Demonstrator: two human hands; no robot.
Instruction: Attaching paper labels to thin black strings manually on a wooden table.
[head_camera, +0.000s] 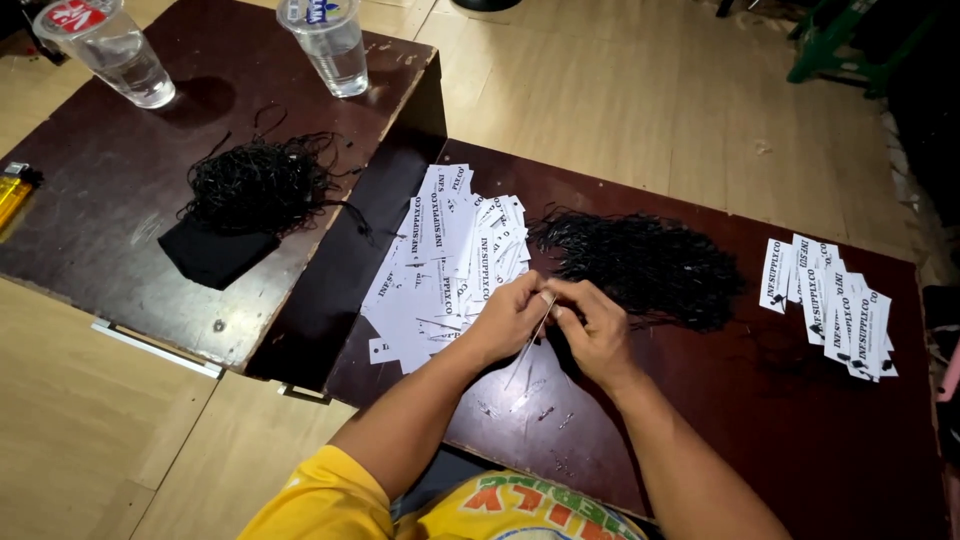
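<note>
My left hand (507, 318) and my right hand (594, 330) meet over a dark brown board (760, 400) and together pinch one narrow white paper tag (537, 330), seen edge-on and slanting down towards me. A loose heap of white printed tags (440, 265) lies just beyond my left hand. A tangle of black strings (645, 265) lies just past my right hand. A second row of white tags (830, 305) is fanned out at the board's right end.
A second dark board (110, 180) at left carries another bundle of black string (262, 185) on a black cloth and two clear plastic cups (110, 50) (328, 40). A yellow lighter (15, 190) lies at the far left. Wooden floor surrounds the boards.
</note>
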